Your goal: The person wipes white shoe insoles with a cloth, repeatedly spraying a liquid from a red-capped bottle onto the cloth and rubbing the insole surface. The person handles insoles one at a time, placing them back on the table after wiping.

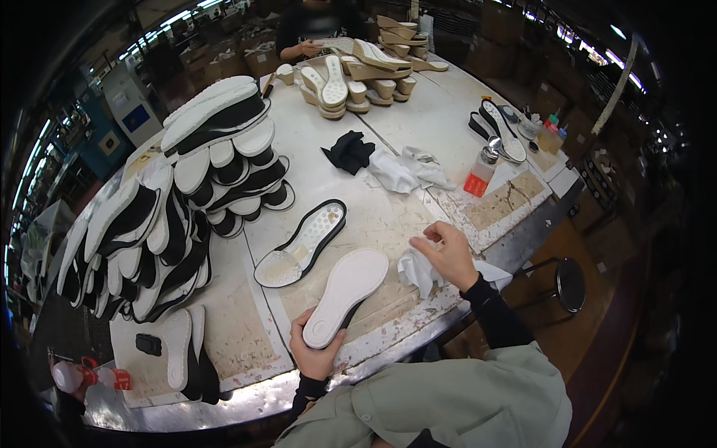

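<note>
My left hand (pixel 317 355) is wrapped round the heel end of a shoe sole (pixel 348 290). The sole's white tread faces up and its side is black. To its right, my right hand (pixel 449 255) hovers with thumb and forefinger pinched together; whatever is between them is too small to make out. Below that hand, a crumpled white cloth (pixel 420 273) lies on the table. Just beyond the held sole, a second sole (pixel 308 240) rests with its hollow inner face up, a see-through piece over its heel part.
Black-and-white soles (pixel 216 134) are heaped at the left, wedge soles (pixel 366 75) at the back before another person (pixel 306 49). A black cloth (pixel 349 152), white cloth (pixel 403 170) and red-labelled bottle (pixel 481 170) stand or lie beyond my hands. A stool (pixel 569 285) is at the right.
</note>
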Action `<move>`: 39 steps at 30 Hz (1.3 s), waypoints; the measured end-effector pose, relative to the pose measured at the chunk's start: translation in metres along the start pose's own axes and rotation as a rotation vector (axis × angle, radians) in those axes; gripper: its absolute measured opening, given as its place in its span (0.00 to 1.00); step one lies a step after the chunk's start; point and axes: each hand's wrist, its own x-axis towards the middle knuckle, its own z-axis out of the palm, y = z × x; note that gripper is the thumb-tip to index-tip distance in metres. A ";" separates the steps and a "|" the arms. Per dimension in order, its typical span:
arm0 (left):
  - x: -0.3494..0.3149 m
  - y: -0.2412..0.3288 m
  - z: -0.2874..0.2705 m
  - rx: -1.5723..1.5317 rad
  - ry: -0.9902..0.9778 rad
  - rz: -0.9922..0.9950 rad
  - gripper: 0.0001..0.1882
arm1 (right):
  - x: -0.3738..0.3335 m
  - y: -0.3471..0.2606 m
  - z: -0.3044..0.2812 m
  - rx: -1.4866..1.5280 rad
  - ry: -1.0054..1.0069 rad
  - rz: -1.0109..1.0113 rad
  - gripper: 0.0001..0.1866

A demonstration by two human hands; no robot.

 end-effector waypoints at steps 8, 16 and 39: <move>0.000 -0.001 -0.001 0.014 0.008 0.014 0.32 | -0.037 0.012 0.046 -0.277 -0.022 -0.069 0.10; -0.001 0.000 0.000 -0.027 0.006 -0.021 0.33 | -0.018 0.039 0.012 0.426 0.309 0.006 0.04; 0.000 0.004 -0.001 0.052 0.025 0.006 0.32 | 0.171 0.107 -0.119 -0.585 0.316 -0.086 0.05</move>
